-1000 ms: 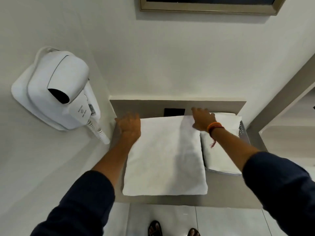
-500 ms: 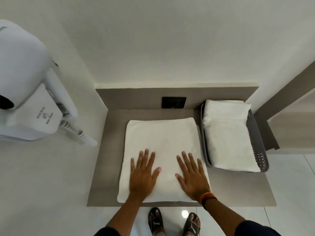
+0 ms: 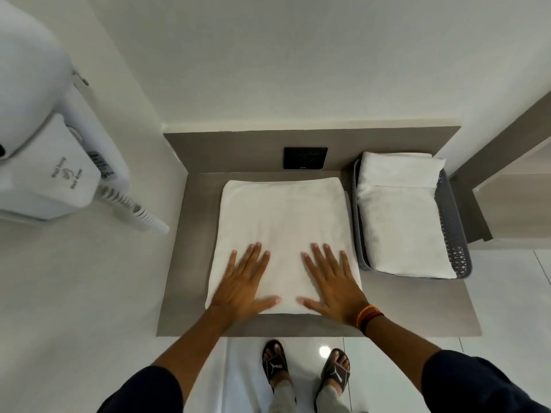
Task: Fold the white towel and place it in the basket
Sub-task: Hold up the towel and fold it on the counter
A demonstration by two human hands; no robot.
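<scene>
A white towel (image 3: 283,222), folded into a thick square, lies flat on the grey counter (image 3: 417,308). My left hand (image 3: 241,284) rests palm down on its near left part, fingers spread. My right hand (image 3: 334,281), with an orange band at the wrist, presses flat on its near right part, fingers spread too. Neither hand grips the cloth. To the right stands a grey perforated basket (image 3: 459,248) that holds another folded white towel (image 3: 402,222).
A white wall-mounted hair dryer (image 3: 50,162) with a coiled cord hangs at the left. A black socket plate (image 3: 305,158) sits on the counter's back panel. Walls close the left and back. My sandalled feet (image 3: 304,368) stand on the glossy floor.
Both hands slid from the towel's far edge to its near part and now lie flat with fingers spread. My head tilted down, so the counter fills more of the view.
</scene>
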